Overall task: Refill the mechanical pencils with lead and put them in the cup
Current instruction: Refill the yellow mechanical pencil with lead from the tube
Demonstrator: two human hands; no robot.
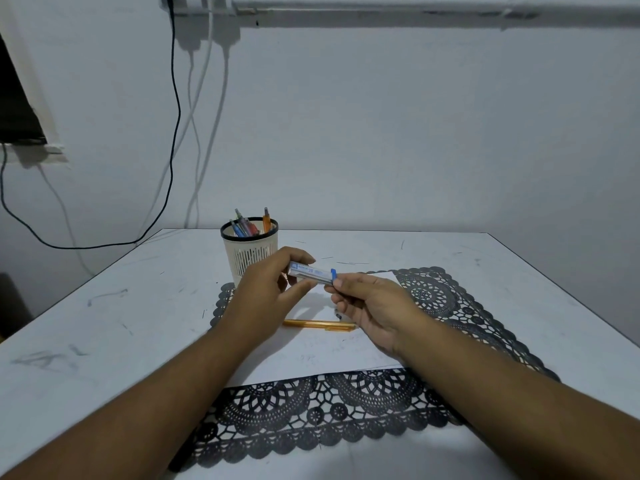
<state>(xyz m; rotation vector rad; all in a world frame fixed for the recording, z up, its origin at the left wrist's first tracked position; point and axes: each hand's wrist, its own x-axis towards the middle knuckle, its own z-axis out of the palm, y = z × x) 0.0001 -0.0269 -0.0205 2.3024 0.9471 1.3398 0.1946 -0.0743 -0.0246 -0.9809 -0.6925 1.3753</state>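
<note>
Two hands meet above the middle of the white desk (104,323). Our left hand (266,289) has its grip curled round the near-left end of a small clear plastic lead case (311,273), thumb under it and fingers over the top. Our right hand (370,306) pinches the case's blue cap (333,276) at the other end between thumb and forefinger. We hold the case clear of the desk, tilted slightly down to the right.

Below the hands, one translucent orange mechanical pencil (320,324) lies flat on a white sheet of paper (311,362), running left to right, touching neither hand. The sheet rests on a black lace-patterned mat (433,296) whose scalloped edges stick out beyond the paper on the right, the left and the near side.

Behind our left hand stands a cream slotted plastic cup with a black rim (250,251), partly hidden by the fingers, just beside the mat's far-left corner. Several coloured pencils (247,225) stand in it, leaning, among them blue, red and orange ones.

We see bare desk to the left of the mat and along the far edge behind the cup, and a strip on the right running to the desk's right edge. Cables (176,116) hang down the white wall behind the desk's far-left corner.
</note>
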